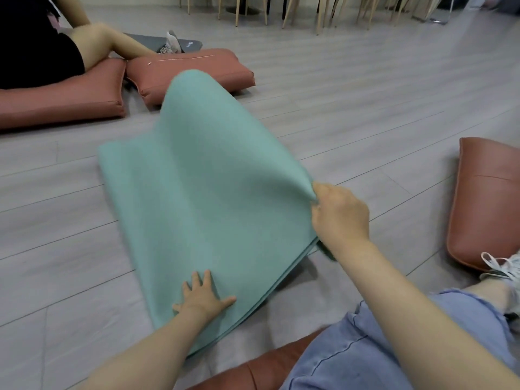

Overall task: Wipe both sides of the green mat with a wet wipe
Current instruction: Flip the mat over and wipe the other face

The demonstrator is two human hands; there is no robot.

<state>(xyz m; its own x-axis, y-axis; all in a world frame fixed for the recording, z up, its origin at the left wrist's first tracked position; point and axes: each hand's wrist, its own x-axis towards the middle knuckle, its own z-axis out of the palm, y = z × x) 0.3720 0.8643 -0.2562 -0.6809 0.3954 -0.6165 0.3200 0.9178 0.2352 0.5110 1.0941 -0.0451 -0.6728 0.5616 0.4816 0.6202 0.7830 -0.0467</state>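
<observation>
- The green mat (202, 198) lies on the floor (365, 88) straight ahead of the person, its long axis running from near to far, tilted a little leftward at the far end.
- The right hand (340, 213) has its grip pinched on the mat's right edge, raising that side so the sheet arches up and over toward the left.
- The left hand (204, 295) lies flat with fingers spread, grasping nothing, pressing the near end down.
- The lifted edge sits right of the mat's middle, so the flip would likely carry leftward; the right hand is the one placed to drive it.
- No wet wipe is visible.
</observation>
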